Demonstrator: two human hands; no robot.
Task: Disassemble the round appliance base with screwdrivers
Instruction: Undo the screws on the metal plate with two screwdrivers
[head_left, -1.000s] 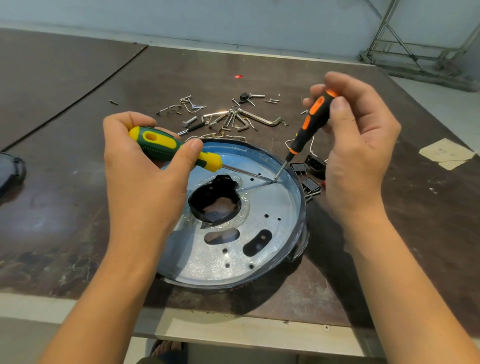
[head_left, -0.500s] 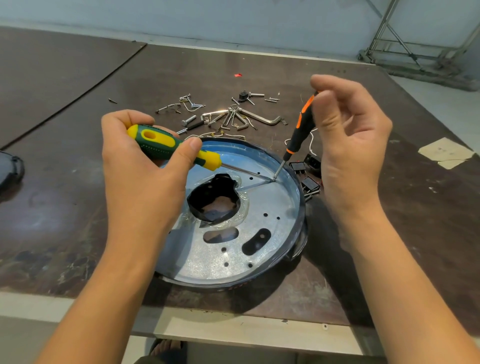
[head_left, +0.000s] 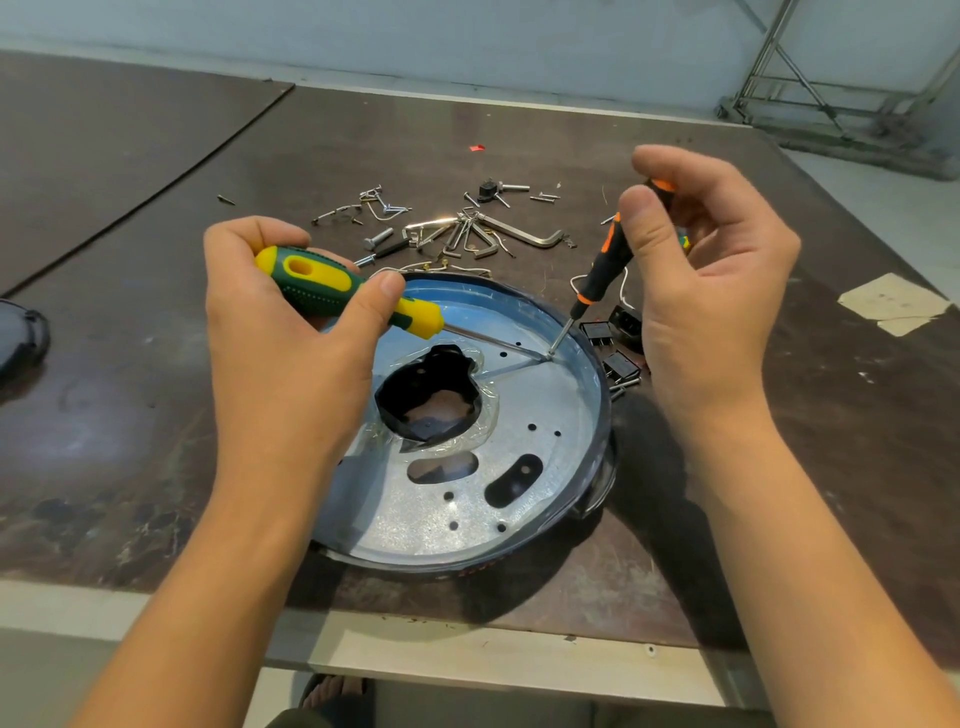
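Head view. Regrips the orange-and-black screwdriver (head_left: 602, 270) with the right hand (head_left: 711, 291): a second ago wrapped over the top of the handle, now pinches it between thumb and fingertips, with the other fingers curled loosely behind. Keeps the tip planted on the same spot just inside the far-right rim of the round appliance base (head_left: 545, 410).

Holds the yellow-and-green screwdriver (head_left: 332, 286) as before in the left hand (head_left: 291, 353), fingers and thumb curled round the handle, shaft lying low across the base, tip meeting the other tip at that spot.

Reads as one twist finished and a fresh hold taken for the next. Probably a screw or catch under both tips, not yet free, and too small to tell which.

Base near the front edge of the table (head_left: 779, 493), about midway along it, open side up like a shallow dish. Inside: only its own metal plate, a black-edged opening ringed with clear film, and several bare holes. No loose screw to be seen in it.

Beyond the far rim, toward the table's back edge: scattered screws and hex keys (head_left: 467, 234). Just beside the right rim: small black parts (head_left: 618, 364).
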